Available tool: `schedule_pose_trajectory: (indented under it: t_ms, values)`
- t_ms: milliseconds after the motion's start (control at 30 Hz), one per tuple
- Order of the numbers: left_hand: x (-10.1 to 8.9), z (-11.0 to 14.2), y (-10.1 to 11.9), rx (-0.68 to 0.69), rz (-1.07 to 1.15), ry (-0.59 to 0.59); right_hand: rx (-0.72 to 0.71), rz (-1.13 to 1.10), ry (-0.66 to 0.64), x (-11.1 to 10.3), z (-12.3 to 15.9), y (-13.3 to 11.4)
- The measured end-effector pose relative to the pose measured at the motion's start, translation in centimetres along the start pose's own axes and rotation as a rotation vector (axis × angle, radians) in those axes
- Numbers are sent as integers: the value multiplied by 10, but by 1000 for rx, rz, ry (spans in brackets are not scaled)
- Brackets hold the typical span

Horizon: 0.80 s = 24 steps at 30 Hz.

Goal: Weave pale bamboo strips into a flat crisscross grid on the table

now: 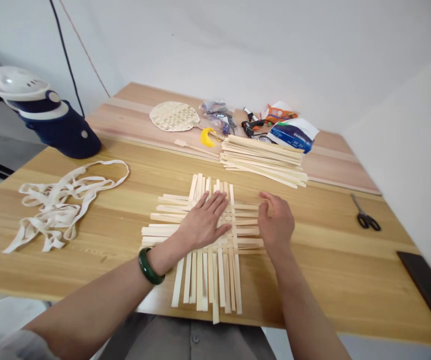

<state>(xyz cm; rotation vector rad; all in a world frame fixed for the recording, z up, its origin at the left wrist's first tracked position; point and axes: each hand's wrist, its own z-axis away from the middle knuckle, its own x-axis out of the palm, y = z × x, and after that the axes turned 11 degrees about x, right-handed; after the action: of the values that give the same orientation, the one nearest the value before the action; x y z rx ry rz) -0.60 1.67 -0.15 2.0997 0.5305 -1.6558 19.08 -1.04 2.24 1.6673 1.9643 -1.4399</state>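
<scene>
A half-woven mat of pale wooden strips (203, 280) lies on the wooden table (125, 200) in front of me. My left hand (204, 220), with a green bangle on its wrist, lies flat and open on the middle of the weave. My right hand (275, 220) rests at the mat's right edge with its fingers curled loosely over the ends of the cross strips; I cannot see whether it grips one.
A stack of loose strips (264, 159) lies behind the mat. White ribbon (57, 200) is heaped at the left, near a blue and white appliance (46, 112). Scissors (365, 215) and a dark flat object (429, 290) sit at the right. A woven fan (174, 116), glue gun and packets lie at the back.
</scene>
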Motion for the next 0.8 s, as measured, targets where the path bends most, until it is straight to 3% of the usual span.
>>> schedule_pose_trajectory:
  t_ms: [167, 300, 400, 600, 700, 800]
  values:
    - [1, 0, 0, 6, -6, 12, -111, 96, -137, -15, 10, 14]
    - [3, 1, 0, 12, 3, 35, -267, 267, -377, -14, 33, 18]
    - [6, 2, 0, 11, 13, 27, -286, 344, -517, -8, 46, 21]
    - [5, -2, -3, 2, 69, -13, -266, 368, -549, -3, 52, 23]
    - [-8, 0, -8, -13, 164, -28, -245, 381, -563, -4, 51, 22]
    - [-27, 17, -10, 1, 178, 57, -228, 390, -571, -4, 52, 21]
